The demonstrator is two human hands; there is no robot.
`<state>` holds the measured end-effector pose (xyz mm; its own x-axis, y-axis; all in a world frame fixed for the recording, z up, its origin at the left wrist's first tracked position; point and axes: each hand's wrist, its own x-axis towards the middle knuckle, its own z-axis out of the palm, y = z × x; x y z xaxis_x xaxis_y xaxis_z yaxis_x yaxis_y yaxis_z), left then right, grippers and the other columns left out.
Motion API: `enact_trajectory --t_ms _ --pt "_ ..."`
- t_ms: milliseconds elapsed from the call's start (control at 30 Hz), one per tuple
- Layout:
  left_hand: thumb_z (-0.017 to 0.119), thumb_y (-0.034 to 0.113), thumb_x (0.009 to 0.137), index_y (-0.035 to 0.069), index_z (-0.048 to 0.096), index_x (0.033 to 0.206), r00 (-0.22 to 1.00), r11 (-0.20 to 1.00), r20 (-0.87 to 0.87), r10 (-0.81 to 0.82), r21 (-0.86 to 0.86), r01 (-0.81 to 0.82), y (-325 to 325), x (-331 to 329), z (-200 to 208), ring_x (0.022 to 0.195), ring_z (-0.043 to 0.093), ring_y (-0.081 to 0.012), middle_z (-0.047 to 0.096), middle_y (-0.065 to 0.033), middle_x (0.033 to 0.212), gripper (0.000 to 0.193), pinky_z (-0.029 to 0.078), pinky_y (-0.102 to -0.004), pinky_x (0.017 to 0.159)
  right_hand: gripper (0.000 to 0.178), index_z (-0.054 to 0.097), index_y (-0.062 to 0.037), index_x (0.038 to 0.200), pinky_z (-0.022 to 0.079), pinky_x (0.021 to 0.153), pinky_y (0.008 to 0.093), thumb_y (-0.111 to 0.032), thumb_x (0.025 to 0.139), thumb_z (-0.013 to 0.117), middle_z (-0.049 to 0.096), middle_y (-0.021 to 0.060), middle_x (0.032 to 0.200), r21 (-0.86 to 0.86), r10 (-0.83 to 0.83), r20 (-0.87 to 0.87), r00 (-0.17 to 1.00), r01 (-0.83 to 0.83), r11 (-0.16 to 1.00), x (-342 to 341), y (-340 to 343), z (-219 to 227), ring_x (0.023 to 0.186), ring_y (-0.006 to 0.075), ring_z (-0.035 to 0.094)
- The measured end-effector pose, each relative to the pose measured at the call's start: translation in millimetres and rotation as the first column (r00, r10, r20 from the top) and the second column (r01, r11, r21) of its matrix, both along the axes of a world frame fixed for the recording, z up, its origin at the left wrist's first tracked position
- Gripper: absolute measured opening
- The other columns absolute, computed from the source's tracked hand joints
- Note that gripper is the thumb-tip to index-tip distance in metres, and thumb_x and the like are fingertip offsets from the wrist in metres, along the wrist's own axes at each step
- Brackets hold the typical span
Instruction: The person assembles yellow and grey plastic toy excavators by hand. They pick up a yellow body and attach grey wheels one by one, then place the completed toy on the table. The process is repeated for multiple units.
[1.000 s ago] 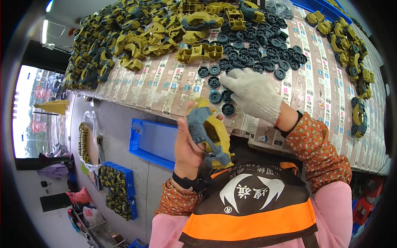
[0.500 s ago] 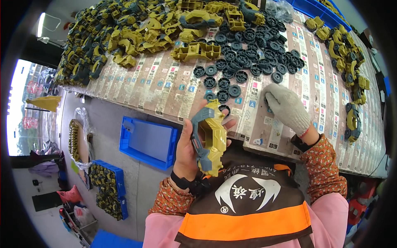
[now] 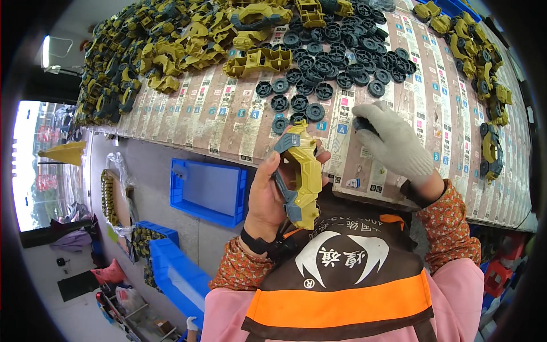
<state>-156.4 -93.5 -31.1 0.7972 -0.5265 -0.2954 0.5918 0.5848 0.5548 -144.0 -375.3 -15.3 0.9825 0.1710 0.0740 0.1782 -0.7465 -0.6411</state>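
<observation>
Though the right fingers [image 3: 371, 114] partly hide the dark wheel [image 3: 363, 124] they pinch, the left fingers [image 3: 266, 170] clasp a yellow-grey shell [image 3: 309, 178].

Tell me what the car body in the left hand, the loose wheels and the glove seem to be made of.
Car body: likely hard moulded plastic, yellow and grey-blue, with crisp edges and a slight sheen.
Loose wheels: probably dark moulded plastic, judging by the spokes; rubber treads can't be ruled out.
Glove: apparently knitted fabric, matte off-white, following the fingers.
</observation>
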Motion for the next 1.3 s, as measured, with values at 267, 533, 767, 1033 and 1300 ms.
enact_trajectory --t_ms 267,533,767,1033,1300 --pt "0.068 0.028 0.105 0.015 0.020 0.171 0.982 0.993 0.163 0.093 0.060 -0.104 -20.2 -12.9 9.2 0.129 0.064 -0.0256 0.056 -0.0154 0.150 0.083 0.058 -0.0435 0.107 0.040 0.058 -0.0006 0.145 0.054 0.102 0.0345 -0.012 0.107 0.057 0.067 0.0131 0.128 0.739 0.094 -0.283 0.955 0.155 0.656 -29.4 50.4 -0.7 0.118 0.0200 0.065" --pt "0.073 0.020 0.102 0.014 0.015 0.171 0.890 0.927 0.456 0.001 0.333 -0.171 -23.2 -20.8 -0.5 0.136 0.052 -0.0209 0.046 -0.0127 0.154 0.090 0.043 -0.0379 0.117 0.044 0.056 -0.0013 0.150 0.058 0.087 0.0297 -0.015 0.108 0.056 0.067 0.0066 0.122 0.796 0.064 -0.410 0.910 0.322 0.512 -40.5 59.9 9.5 0.099 0.0132 0.067" --pt "0.079 0.014 0.092 0.008 0.019 0.167 0.618 0.751 0.757 -0.211 0.530 -0.393 -27.5 -21.7 -9.2 0.149 0.036 -0.0299 0.032 -0.0171 0.163 0.096 0.031 -0.0444 0.125 0.046 0.056 0.0033 0.149 0.059 0.091 0.0385 -0.006 0.104 0.059 0.075 0.0228 0.117 0.431 -0.080 -0.173 0.982 0.148 0.890 -54.3 64.5 12.8 0.104 0.0293 0.075" --pt "0.079 0.010 0.088 0.008 0.024 0.163 0.566 0.709 0.758 -0.323 0.590 -0.386 -10.0 -20.9 -33.3 0.145 0.039 -0.0272 0.034 -0.0154 0.158 0.093 0.032 -0.0434 0.123 0.037 0.060 0.0021 0.128 0.056 0.072 0.0514 0.000 0.090 0.062 0.070 0.0283 0.094 0.184 0.069 -0.094 0.993 -0.051 0.982 -51.8 63.7 8.3 0.085 0.0494 0.071" --pt "0.079 0.012 0.086 0.008 0.025 0.161 0.636 0.713 0.731 -0.248 0.582 -0.390 -2.4 -33.9 -27.9 0.146 0.037 -0.0293 0.033 -0.0163 0.156 0.093 0.029 -0.0439 0.124 0.029 0.059 0.0018 0.107 0.053 0.059 0.0519 -0.008 0.081 0.067 0.066 0.0218 0.071 0.027 0.190 0.099 0.977 -0.193 0.981 -35.9 68.4 2.5 0.066 0.0453 0.069"
